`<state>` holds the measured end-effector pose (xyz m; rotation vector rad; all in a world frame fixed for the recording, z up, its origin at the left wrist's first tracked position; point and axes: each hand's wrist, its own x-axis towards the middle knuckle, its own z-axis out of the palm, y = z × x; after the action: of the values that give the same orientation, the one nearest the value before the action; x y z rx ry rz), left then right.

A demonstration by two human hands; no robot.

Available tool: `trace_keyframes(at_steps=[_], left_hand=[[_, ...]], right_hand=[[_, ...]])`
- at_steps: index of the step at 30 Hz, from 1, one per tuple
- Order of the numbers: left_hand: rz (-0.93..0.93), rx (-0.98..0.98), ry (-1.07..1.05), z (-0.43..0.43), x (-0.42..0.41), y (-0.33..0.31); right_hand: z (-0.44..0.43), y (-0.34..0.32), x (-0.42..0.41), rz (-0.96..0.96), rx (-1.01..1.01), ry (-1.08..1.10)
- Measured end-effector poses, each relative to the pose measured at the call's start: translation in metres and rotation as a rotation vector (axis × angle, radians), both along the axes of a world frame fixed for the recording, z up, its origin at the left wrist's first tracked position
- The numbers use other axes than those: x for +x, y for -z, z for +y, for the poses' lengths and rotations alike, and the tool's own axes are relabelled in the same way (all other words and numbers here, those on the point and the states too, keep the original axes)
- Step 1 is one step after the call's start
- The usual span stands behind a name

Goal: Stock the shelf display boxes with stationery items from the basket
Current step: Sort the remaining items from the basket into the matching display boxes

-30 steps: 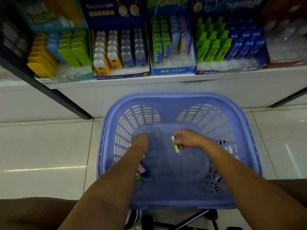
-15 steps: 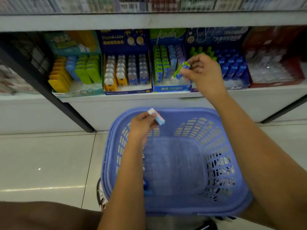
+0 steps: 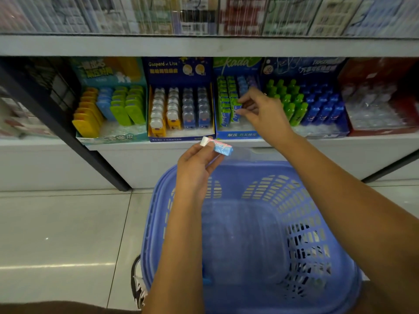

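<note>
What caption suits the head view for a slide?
Right hand slots a green eraser into the Kada display box; left hand holds a pink-and-blue eraser.

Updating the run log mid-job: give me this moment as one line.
left hand: holds pink-blue eraser | right hand: at green eraser in Kada box, grip unclear

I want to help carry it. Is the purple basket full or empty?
Almost empty. The basket shows its bare bottom, with just one small blue thing by the left forearm; the arms hide some of it.
</note>
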<state>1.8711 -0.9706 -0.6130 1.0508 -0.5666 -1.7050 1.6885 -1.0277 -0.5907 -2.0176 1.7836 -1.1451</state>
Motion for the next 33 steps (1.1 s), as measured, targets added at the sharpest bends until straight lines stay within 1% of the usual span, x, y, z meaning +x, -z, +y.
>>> trace_keyframes(at_steps=[4, 7, 9, 10, 11, 12, 14, 15, 16, 18, 19, 20, 21, 23, 24, 25, 26, 28, 30, 33], left_hand=[[-0.014, 0.011, -0.026, 0.000, -0.002, -0.002], [-0.018, 0.016, -0.056, 0.000, -0.004, -0.004], [0.013, 0.005, -0.066, 0.001, -0.007, -0.006], [0.034, 0.000, -0.068, 0.002, -0.009, -0.008], [0.056, -0.006, -0.069, 0.002, -0.011, -0.010], [0.079, -0.014, -0.072, 0.003, -0.015, -0.012], [0.094, -0.047, -0.076, 0.005, -0.023, -0.015], [0.086, -0.074, -0.071, 0.005, -0.027, -0.016], [0.075, -0.107, -0.060, 0.006, -0.032, -0.017], [0.017, -0.175, -0.011, 0.007, -0.039, -0.019], [-0.072, -0.225, 0.027, 0.006, -0.042, -0.020], [-0.235, -0.298, 0.070, 0.005, -0.044, -0.019], [-0.464, -0.399, 0.119, 0.002, -0.046, -0.016], [-0.961, -0.630, 0.226, -0.002, -0.048, -0.008], [-1.137, -0.714, 0.287, -0.004, -0.049, -0.004], [-1.258, -0.758, 0.350, -0.006, -0.050, 0.000], [-1.338, -0.776, 0.402, -0.007, -0.050, 0.003], [-1.399, -0.791, 0.439, -0.006, -0.051, 0.010], [-1.393, -0.805, 0.428, -0.006, -0.050, 0.013], [-1.377, -0.815, 0.420, -0.007, -0.048, 0.015]], right_hand=[[0.000, 0.005, -0.002, 0.107, 0.041, -0.026], [-0.001, 0.004, -0.002, 0.191, 0.048, 0.008], [0.003, -0.001, 0.000, 0.211, 0.047, 0.029], [0.007, -0.004, 0.001, 0.191, 0.044, 0.050], [0.013, -0.006, 0.003, 0.124, 0.057, 0.069], [0.021, -0.008, 0.006, -0.002, 0.099, 0.071], [0.041, -0.011, 0.014, -0.355, 0.243, 0.004], [0.050, -0.010, 0.017, -0.491, 0.282, -0.045], [0.058, -0.009, 0.018, -0.555, 0.273, -0.071], [0.065, -0.013, 0.014, -0.620, 0.194, -0.069], [0.066, -0.017, 0.010, -0.631, 0.151, -0.042], [0.063, -0.020, 0.005, -0.619, 0.105, 0.000], [0.059, -0.023, -0.002, -0.588, 0.059, 0.055], [0.045, -0.028, -0.014, -0.442, -0.012, 0.169], [0.037, -0.029, -0.018, -0.355, -0.026, 0.191], [0.027, -0.030, -0.021, -0.274, -0.026, 0.190], [0.018, -0.031, -0.022, -0.201, -0.018, 0.177], [0.001, -0.029, -0.023, -0.078, 0.013, 0.133], [-0.012, -0.024, -0.023, 0.031, 0.073, 0.112], [-0.023, -0.024, -0.027, 0.083, 0.156, 0.126]])
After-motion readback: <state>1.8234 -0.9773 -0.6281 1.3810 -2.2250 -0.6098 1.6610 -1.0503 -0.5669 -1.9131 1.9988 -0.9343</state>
